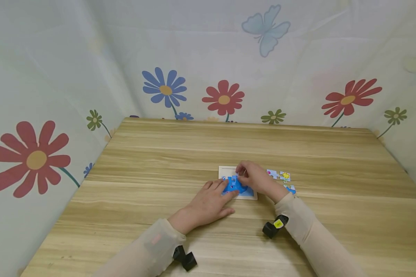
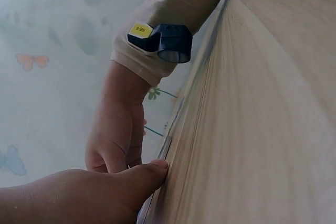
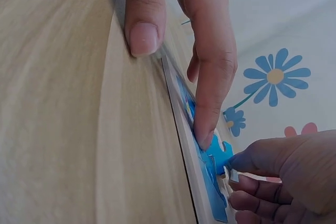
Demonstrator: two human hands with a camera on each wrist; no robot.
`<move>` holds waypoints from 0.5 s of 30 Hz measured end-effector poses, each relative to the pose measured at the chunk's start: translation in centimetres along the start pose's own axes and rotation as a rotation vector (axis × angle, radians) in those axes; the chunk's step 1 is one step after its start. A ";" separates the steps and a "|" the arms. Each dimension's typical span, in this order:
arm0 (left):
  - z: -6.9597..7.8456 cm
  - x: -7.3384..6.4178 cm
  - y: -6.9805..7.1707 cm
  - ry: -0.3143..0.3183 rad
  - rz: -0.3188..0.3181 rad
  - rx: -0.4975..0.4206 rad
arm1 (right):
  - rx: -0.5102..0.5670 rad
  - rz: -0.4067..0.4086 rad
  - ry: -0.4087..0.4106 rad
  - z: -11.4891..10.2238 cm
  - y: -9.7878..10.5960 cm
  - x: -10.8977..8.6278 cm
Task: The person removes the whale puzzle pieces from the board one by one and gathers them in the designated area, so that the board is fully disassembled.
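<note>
A shallow jigsaw puzzle tray (image 1: pixel 225 168) with a pale rim lies on the table, its blue puzzle pieces (image 1: pixel 233 187) partly assembled inside. My left hand (image 1: pixel 208 202) rests flat at the tray's left, fingers stretched over the blue pieces; in the right wrist view, one of its fingertips (image 3: pixel 206 139) presses on them. At the tray's upper right, my right hand (image 1: pixel 255 177) pinches a puzzle piece (image 3: pixel 234 175) between thumb and fingers, right by the assembled part. The fingers cover most of that piece, so its picture is hidden.
Several loose puzzle pieces lie right of the tray, among them one with a yellow sun (image 1: pixel 286 176) and a blue-and-white one (image 1: pixel 290 189). The wooden table (image 1: pixel 152 154) meets a flower-printed cloth (image 1: pixel 194 50) at its back and sides.
</note>
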State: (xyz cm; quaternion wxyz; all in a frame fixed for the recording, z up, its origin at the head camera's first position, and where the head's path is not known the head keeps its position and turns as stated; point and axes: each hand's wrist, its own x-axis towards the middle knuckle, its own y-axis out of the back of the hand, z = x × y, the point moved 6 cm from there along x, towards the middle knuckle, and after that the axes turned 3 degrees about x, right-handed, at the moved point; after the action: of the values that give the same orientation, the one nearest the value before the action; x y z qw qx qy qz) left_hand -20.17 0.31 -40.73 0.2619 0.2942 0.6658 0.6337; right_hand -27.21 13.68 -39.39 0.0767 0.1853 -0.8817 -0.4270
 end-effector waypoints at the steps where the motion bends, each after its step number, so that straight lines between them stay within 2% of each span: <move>1: 0.0 0.0 0.0 0.001 -0.001 -0.001 | 0.008 0.000 0.003 0.0 0.0 0.0; 15: 0.0 0.0 -0.1 0.004 -0.009 0.000 | 0.030 0.008 0.023 -0.1 0.2 -0.1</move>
State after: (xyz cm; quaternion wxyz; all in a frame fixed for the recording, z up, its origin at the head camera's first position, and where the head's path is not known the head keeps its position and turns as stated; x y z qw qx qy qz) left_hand -20.17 0.32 -40.86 0.2632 0.2900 0.6676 0.6332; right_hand -27.12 13.80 -39.13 0.0860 0.1876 -0.8878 -0.4113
